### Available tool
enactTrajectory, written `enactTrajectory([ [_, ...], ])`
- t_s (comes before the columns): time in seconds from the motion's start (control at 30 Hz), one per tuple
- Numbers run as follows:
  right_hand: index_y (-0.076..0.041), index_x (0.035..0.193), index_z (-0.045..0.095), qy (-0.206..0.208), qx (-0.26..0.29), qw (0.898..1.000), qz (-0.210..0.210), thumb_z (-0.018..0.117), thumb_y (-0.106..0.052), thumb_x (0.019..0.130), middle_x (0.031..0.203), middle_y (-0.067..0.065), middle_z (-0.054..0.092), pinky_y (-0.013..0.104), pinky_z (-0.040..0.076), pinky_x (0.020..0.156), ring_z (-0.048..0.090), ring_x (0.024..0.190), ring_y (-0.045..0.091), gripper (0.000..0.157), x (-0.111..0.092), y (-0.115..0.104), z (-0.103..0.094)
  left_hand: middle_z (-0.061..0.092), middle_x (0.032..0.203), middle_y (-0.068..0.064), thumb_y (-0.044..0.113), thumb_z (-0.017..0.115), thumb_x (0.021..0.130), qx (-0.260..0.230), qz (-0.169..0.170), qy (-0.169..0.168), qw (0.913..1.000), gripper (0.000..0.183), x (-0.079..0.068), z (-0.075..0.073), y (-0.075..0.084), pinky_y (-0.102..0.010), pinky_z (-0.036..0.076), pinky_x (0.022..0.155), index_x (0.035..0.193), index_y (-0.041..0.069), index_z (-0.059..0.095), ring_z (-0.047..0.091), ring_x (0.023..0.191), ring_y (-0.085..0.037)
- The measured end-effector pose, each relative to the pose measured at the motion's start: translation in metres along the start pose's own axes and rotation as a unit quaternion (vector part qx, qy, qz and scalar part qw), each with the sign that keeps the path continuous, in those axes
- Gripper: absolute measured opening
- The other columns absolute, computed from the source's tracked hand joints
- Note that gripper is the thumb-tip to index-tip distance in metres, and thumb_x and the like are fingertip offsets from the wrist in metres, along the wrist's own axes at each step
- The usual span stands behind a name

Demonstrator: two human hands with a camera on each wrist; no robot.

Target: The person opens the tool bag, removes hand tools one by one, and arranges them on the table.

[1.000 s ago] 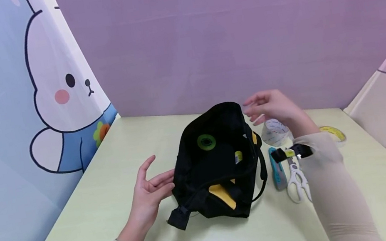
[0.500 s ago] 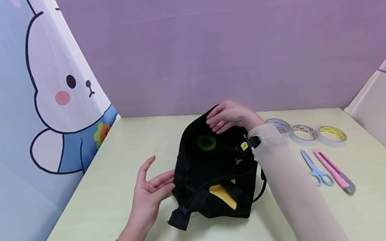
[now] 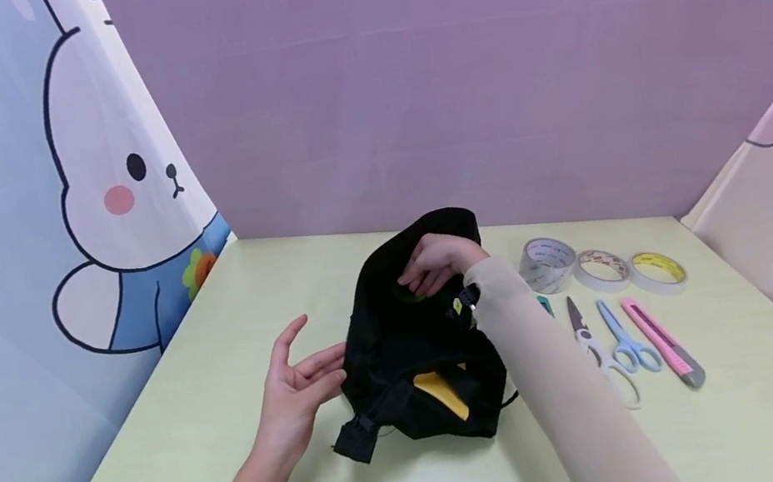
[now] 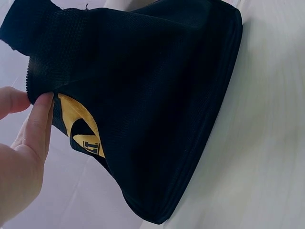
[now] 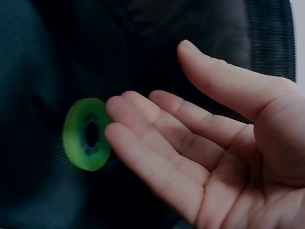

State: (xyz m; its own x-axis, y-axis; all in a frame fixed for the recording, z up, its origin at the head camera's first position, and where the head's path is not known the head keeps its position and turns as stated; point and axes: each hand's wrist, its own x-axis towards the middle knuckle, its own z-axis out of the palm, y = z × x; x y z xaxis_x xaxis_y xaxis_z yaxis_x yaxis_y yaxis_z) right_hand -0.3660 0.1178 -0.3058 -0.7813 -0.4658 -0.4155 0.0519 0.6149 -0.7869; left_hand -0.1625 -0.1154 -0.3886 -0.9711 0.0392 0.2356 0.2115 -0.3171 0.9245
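Observation:
A black zip bag with a yellow patch lies on the table, its mouth spread wide. At its left side my left hand holds the rim between thumb and fingers. The left wrist view shows those fingertips right at the toothed zip edge. My right hand reaches into the mouth from above. Inside, its loosely extended fingers come up against a green ring like a small tape roll, with the thumb held apart. The bag's depths are dark.
To the right of the bag stand a wide clear tape roll and thinner rolls. In front lie white-handled scissors, blue scissors and a pink box cutter. A teal cutter is mostly behind my right sleeve.
My right hand has moved left from beside the clear tape roll, over the bag and down into its mouth. The left hand stays at the rim.

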Motion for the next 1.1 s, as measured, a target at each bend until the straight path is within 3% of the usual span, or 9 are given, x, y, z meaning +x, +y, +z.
enactTrajectory([
  [0.17, 0.005, 0.106, 0.067, 0.026, -0.008, 0.999, 0.031, 0.073, -0.017, 0.091, 0.103, 0.020, 0.071, 0.041, 0.056, 0.084, 0.069, 0.098, 0.034, 0.027, 0.009, 0.007, 0.007, 0.074, 0.108, 0.005, -0.016, 0.058, 0.089, 0.000, -0.002, 0.001, 1.0000, 0.079, -0.001, -0.001, 0.000, -0.027, 0.056, 0.078, 0.151, 0.016, 0.020, 0.069, 0.100, -0.010],
  [0.47, 0.006, 0.136, 0.047, 0.121, 0.025, 0.990, 0.062, 0.073, -0.016, 0.089, 0.119, 0.026, 0.062, 0.041, 0.056, 0.081, 0.065, 0.102, 0.040, 0.058, 0.022, 0.023, 0.024, 0.074, 0.107, 0.005, -0.016, 0.058, 0.089, 0.010, -0.011, 0.005, 0.9999, 0.080, -0.003, -0.002, 0.001, -0.027, 0.056, 0.078, 0.152, 0.013, 0.018, 0.069, 0.100, -0.010],
  [0.63, 0.002, 0.134, 0.053, 0.170, 0.025, 0.981, 0.086, 0.072, -0.021, 0.089, 0.132, 0.020, 0.054, 0.041, 0.055, 0.082, 0.062, 0.103, 0.037, 0.054, 0.030, 0.032, 0.029, 0.074, 0.107, 0.005, -0.017, 0.057, 0.089, 0.011, -0.014, 0.006, 0.9998, 0.080, -0.003, -0.003, 0.003, -0.027, 0.056, 0.079, 0.152, 0.012, 0.018, 0.069, 0.100, -0.010],
  [0.8, 0.002, 0.132, 0.056, 0.179, -0.002, 0.979, 0.101, 0.068, -0.024, 0.093, 0.139, 0.018, 0.052, 0.042, 0.051, 0.090, 0.059, 0.111, 0.036, 0.049, 0.036, 0.039, 0.033, 0.074, 0.107, 0.005, -0.017, 0.057, 0.089, 0.011, -0.012, 0.006, 0.9998, 0.080, -0.003, -0.002, 0.003, -0.027, 0.056, 0.078, 0.152, 0.014, 0.019, 0.069, 0.099, -0.010],
  [0.93, 0.002, 0.125, 0.061, 0.190, -0.010, 0.977, 0.094, 0.068, -0.025, 0.093, 0.131, 0.017, 0.057, 0.039, 0.050, 0.087, 0.059, 0.103, 0.032, 0.043, 0.046, 0.050, 0.036, 0.074, 0.107, 0.005, -0.017, 0.058, 0.089, 0.012, -0.012, 0.007, 0.9998, 0.080, -0.003, -0.002, 0.003, -0.027, 0.056, 0.078, 0.152, 0.014, 0.019, 0.069, 0.099, -0.009],
  [1.1, 0.006, 0.103, 0.063, 0.228, -0.046, 0.969, 0.078, 0.073, -0.018, 0.087, 0.104, 0.017, 0.061, 0.036, 0.050, 0.072, 0.057, 0.080, 0.027, 0.030, 0.050, 0.057, 0.043, 0.074, 0.107, 0.005, -0.017, 0.057, 0.089, 0.010, -0.009, 0.007, 0.9999, 0.079, -0.003, -0.002, 0.001, -0.027, 0.056, 0.078, 0.151, 0.014, 0.020, 0.069, 0.098, -0.009],
])
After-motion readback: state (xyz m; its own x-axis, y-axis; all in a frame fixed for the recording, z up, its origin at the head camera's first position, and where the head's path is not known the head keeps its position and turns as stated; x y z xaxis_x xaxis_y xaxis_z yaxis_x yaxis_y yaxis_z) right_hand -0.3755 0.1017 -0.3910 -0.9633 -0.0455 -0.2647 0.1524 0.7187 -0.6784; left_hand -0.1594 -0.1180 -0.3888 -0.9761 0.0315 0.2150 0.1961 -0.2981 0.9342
